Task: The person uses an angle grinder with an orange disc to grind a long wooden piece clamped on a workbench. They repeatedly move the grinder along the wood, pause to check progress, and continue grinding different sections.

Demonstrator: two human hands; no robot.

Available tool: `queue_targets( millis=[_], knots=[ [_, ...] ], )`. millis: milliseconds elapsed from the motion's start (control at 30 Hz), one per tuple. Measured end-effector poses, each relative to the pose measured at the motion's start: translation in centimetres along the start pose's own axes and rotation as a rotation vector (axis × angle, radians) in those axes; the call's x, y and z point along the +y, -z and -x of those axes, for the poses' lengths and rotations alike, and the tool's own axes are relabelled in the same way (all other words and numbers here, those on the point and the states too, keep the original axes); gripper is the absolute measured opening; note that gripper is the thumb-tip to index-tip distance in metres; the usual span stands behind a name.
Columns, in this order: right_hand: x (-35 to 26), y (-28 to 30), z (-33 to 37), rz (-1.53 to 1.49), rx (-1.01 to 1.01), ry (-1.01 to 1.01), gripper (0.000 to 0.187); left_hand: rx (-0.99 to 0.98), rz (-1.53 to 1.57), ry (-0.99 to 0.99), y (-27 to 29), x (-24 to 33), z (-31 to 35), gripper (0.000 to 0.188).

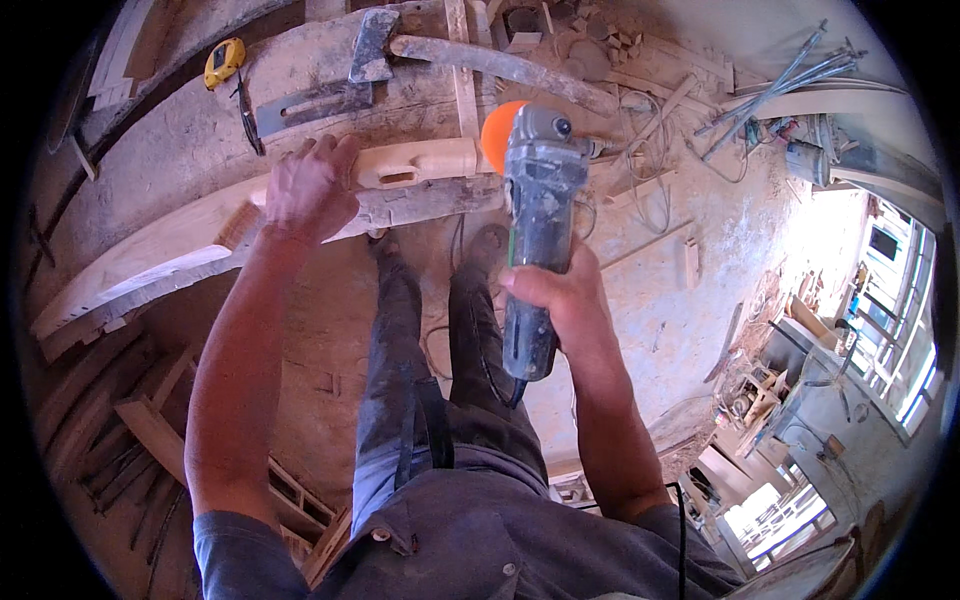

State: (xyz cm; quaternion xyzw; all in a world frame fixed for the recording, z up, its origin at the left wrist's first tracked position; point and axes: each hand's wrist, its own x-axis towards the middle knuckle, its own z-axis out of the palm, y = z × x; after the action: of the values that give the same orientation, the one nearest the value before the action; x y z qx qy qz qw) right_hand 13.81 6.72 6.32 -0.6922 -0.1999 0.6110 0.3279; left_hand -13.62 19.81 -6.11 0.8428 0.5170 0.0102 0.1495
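Slotted wooden workpiece [430,160], upper left: we see the left hand [312,188] clasping it, likely for steadiness, the right hand [560,297] gripping an angle grinder [540,205] (orange disc [499,137] foremost) mid-frame.

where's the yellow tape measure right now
In the head view, the yellow tape measure is at the upper left, left of the long-handled tool and beyond the left hand.

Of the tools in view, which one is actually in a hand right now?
The grinder with the orange disc, gripped in the right hand. The yellow tape and long-handled tool lie untouched.
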Motion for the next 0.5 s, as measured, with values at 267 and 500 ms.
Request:
queue_targets(
  millis=[267, 500],
  knots=[
    [0.3, 0.6, 1.2, -0.013, -0.029, -0.001, 0.041, -0.002, -0.002, -0.015, 0.2, 0.4, 0.4, 0.033],
    [-0.3, 0.0, 0.1, 0.024, 0.007, -0.023, 0.045, 0.052, -0.028, -0.031, -0.9, 0.0, 0.7, 0.032]
  ],
)
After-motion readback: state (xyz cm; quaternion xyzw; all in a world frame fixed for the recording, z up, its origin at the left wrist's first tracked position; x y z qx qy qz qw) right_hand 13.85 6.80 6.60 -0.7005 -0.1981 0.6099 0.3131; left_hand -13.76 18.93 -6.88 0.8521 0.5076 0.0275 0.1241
